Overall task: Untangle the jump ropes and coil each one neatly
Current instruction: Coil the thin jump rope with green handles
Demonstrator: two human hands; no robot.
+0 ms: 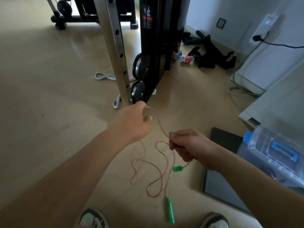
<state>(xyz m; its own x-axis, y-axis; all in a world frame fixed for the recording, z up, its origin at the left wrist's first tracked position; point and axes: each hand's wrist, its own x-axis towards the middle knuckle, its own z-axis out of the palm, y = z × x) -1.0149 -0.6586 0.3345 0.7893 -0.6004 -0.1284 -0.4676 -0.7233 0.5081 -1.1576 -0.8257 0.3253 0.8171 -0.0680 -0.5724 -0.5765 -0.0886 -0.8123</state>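
As both hands (131, 123) (189, 146) hold it, thin pink rope (159, 126) hangs looped.

A pale wooden floor (41, 71) is spreading out all around, catching soft daylight toward eleven o'clock. At twelve, a perforated steel upright (115, 46) is rising beside a black machine frame (151, 38), with two pulley wheels (141, 65) sitting near its foot. A grey strap (102, 76) is lying at eleven. Toward one o'clock, black handle attachments (212, 53) and a plastic bottle (185, 58) are lying by the white wall (238, 10), where a power strip (266, 25) is glowing blue. At three, a clear lidded box (271, 150) is sitting beside a dark mat (225, 139).
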